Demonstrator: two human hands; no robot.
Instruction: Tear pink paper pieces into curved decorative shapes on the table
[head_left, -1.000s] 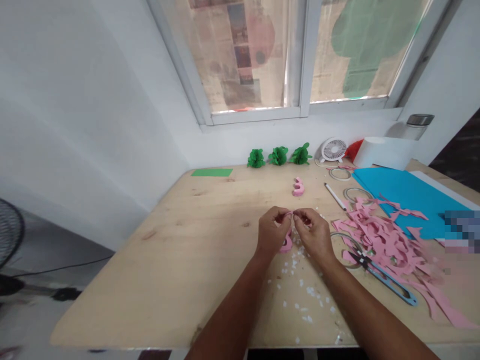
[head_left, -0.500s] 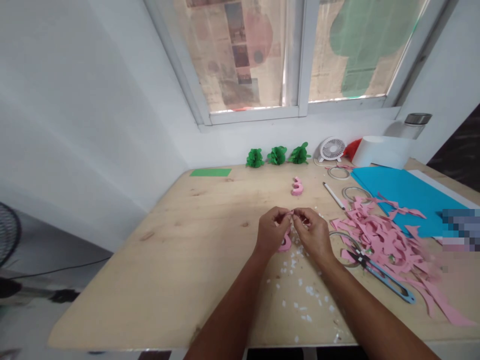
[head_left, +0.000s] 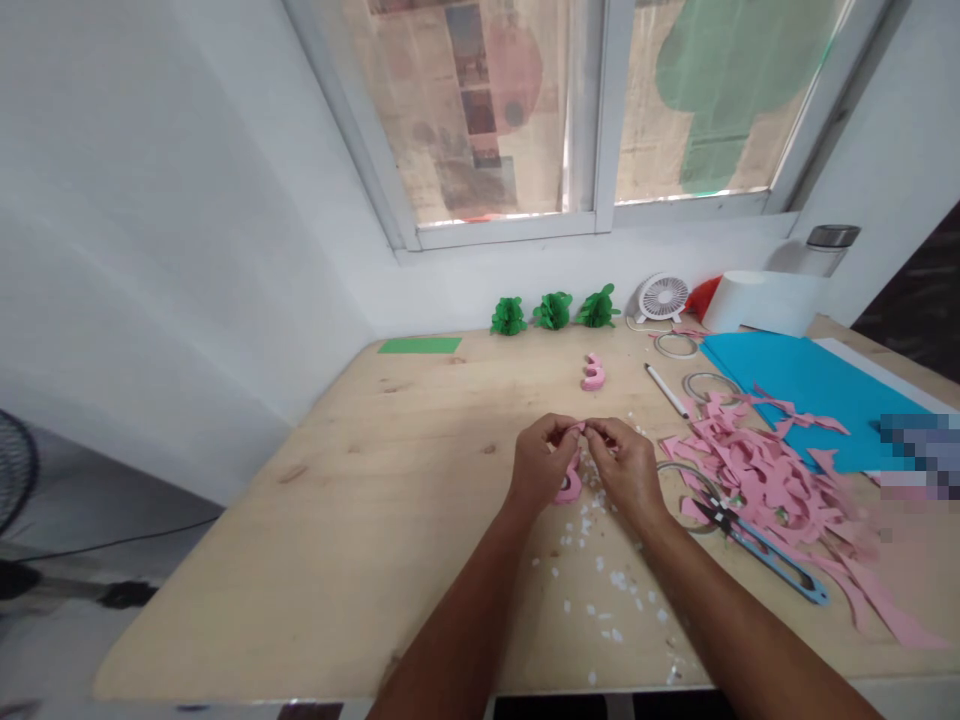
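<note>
My left hand and my right hand meet over the table, thumbs and fingers pinched on a small pink paper piece. Most of that piece is hidden by the fingers. Under my left hand's fingers lies a pink paper cutout with a hole in it, partly covered. Farther back rests another pink cutout, curved like a 3. Many tiny white bits are scattered between my forearms.
On the right are pink paper scraps, blue-handled snips, tape rings, a white pen and blue sheets. Along the wall stand green paper shapes and a small white fan. A green strip lies back left.
Both hands stay pinched together in almost the same place, with only slight finger movement. The camera view has shifted a little.
</note>
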